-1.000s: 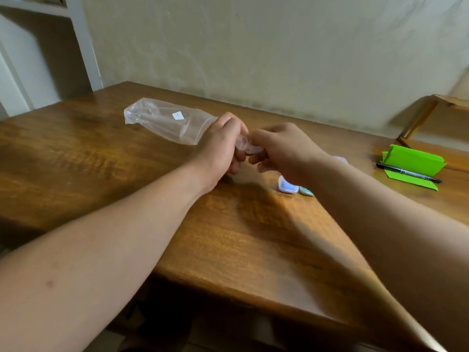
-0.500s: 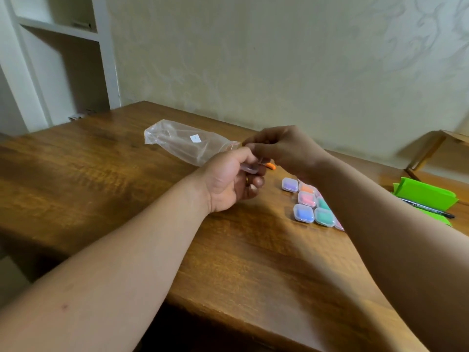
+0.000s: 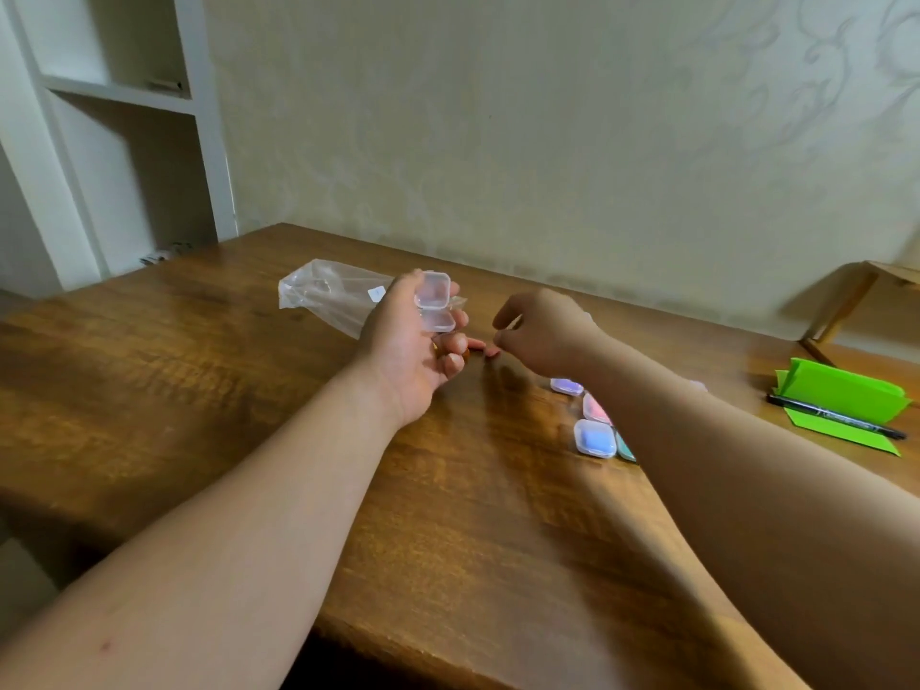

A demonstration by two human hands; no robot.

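left hand (image 3: pixel 408 356) holds open case (image 3: pixel 434 301) and bag (image 3: pixel 328 301): hold it level as the curled right hand (image 3: pixel 542 331), contents unclear, fills it.

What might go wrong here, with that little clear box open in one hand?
1. The left hand holds the open clear case at its fingertips while also gripping the plastic bag; the case might slip or tip.
2. The right forearm passes over the coloured cases on the table; pulling back might knock them about.
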